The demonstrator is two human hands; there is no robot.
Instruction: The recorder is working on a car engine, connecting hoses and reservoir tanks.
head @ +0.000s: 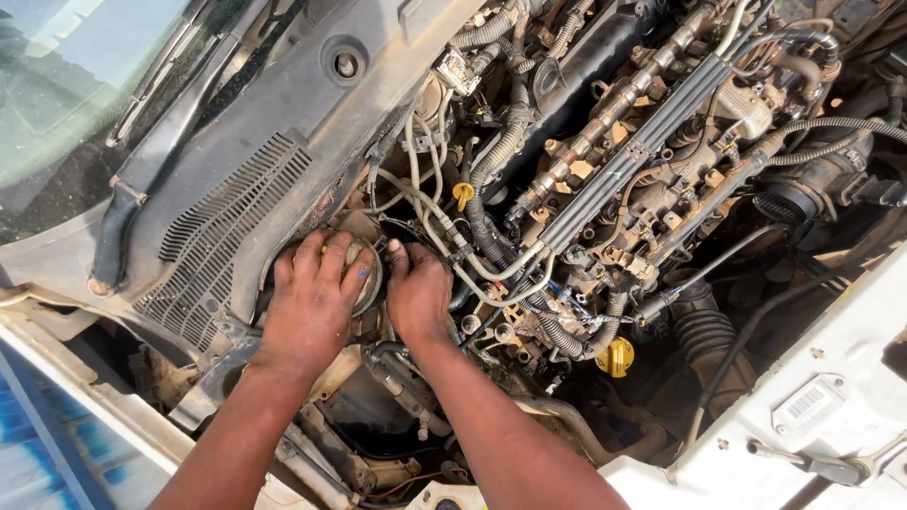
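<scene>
Round grimy metal canister (364, 274) sits low in the engine bay, just right of the black plastic cowl (236, 189). Left hand (312, 302) wraps over its top, right hand (419, 295) presses its side. Looks rigid, greasy, slippery; grab the rim.

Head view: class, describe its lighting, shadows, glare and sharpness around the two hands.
Head view: hard daylight falls across the engine and both forearms; the left hand and right hand are sharp, lying on a round canister; deep shadow fills the cavity below the wrists; the windscreen shows pale glare; the white body panel is bright, nearly washed out.
</scene>
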